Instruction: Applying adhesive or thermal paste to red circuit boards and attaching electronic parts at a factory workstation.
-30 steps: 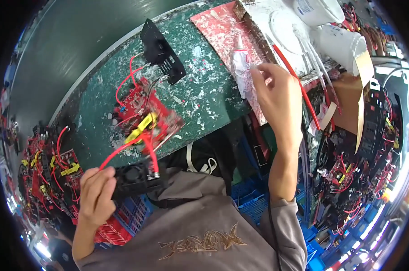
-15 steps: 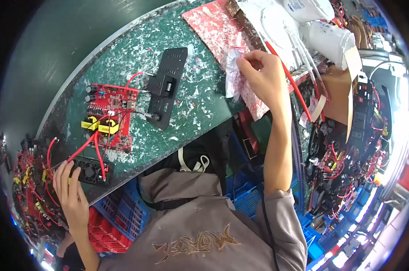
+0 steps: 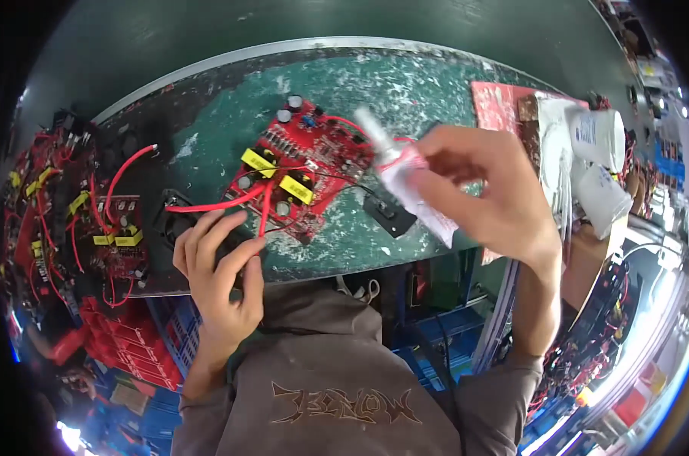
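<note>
My right hand is closed round a crumpled white squeeze tube with a pale nozzle, held tilted above the right side of a red circuit board. The board lies on the bench and carries yellow-wrapped transformers, capacitors and thick red wires. At the board's lower left, my left hand has its fingers bent over a black fan panel, which they mostly hide. Its fingertips are close to the red wires. A second black end panel is partly covered by the tube and right hand.
The green bench is splattered with white residue. More red boards with wires crowd the left. A red sheet, white tubs and a cardboard box stand on the right. Red crates sit below the bench.
The right hand has taken the white tube from the red sheet and brought it left over the board. The view has turned. My left hand's fingers are more bent at the fan panel.
</note>
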Demonstrator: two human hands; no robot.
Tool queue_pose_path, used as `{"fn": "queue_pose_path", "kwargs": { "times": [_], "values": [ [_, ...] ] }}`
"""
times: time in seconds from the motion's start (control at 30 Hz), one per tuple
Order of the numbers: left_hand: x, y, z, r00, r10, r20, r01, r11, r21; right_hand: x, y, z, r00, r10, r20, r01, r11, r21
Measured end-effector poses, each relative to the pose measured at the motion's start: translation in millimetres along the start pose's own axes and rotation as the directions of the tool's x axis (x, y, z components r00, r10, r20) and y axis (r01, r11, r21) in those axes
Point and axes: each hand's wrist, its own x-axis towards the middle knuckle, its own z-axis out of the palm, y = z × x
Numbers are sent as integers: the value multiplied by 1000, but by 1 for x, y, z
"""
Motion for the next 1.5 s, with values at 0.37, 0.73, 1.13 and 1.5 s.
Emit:
{"fn": "queue_pose_path", "kwargs": {
  "times": [0.37, 0.73, 1.13, 1.5],
  "values": [
    [40, 1, -19, 972, -25, 235, -2, 993, 114, 78, -23, -5, 894, 1, 449, 231, 856, -462],
    [85, -34, -33, 888, 261, 377, -360, 906, 221, 68, -17, 5, 882, -105, 460, 399, 688, -607],
    [57, -28, -19, 952, 155, 265, -208, 961, 184, 75, -34, 28, 881, 76, 466, 345, 571, -745],
    [55, -30, -15, 958, 159, 238, -206, 961, 187, 87, -51, 35, 882, 232, 410, 207, 590, -781]
  ]
}}
